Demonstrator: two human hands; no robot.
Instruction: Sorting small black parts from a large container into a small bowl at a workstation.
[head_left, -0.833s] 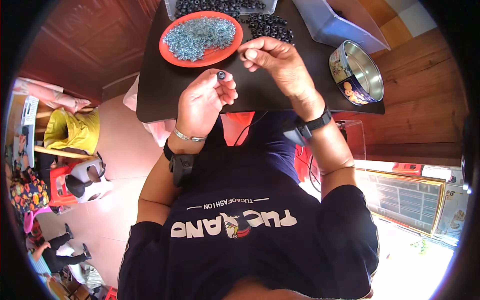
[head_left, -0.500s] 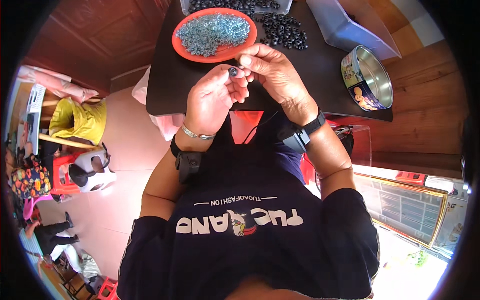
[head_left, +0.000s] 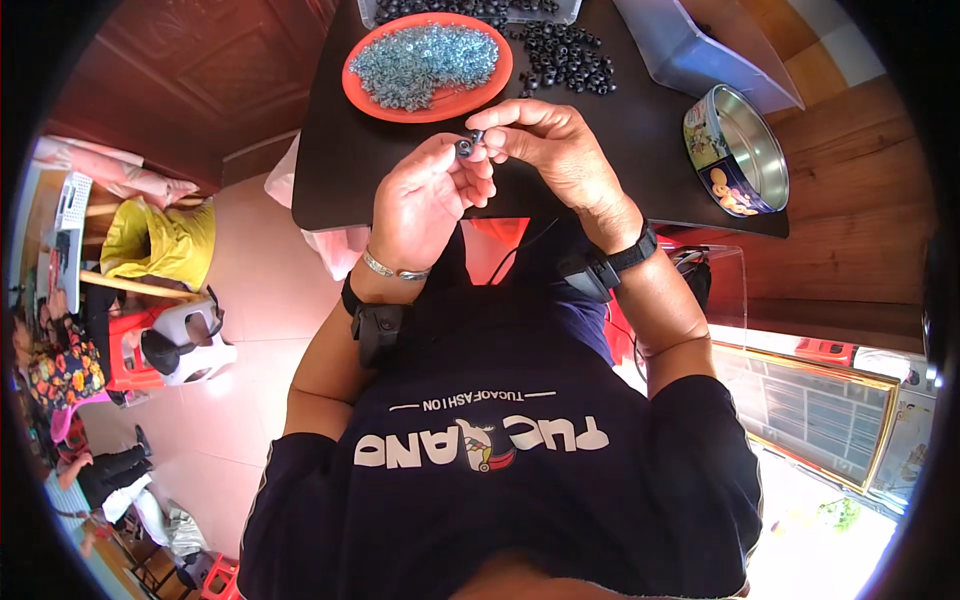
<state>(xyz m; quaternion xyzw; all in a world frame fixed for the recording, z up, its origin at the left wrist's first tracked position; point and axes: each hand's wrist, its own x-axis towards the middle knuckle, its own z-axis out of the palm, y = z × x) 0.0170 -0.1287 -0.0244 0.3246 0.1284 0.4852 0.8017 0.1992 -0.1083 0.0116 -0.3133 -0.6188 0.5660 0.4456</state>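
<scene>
My left hand is closed with its palm turned up, a small round black part with a hole pinched between thumb and fingers. Just to its right, my right hand pinches a tiny dark, shiny piece at its fingertips, close above the black part; whether the two touch I cannot tell. Beyond my hands lies an orange-red oval plate heaped with small silvery metal pieces. A loose pile of similar black parts rests on the dark table to the right of the plate.
A clear container with more black parts stands at the far edge. On the right are a translucent bin and a round open tin. A yellow sack and stools stand left on the floor; another person is lower left.
My right fingertips have lifted slightly, and the tiny piece in them now shows above the black part. My left hand has barely moved.
</scene>
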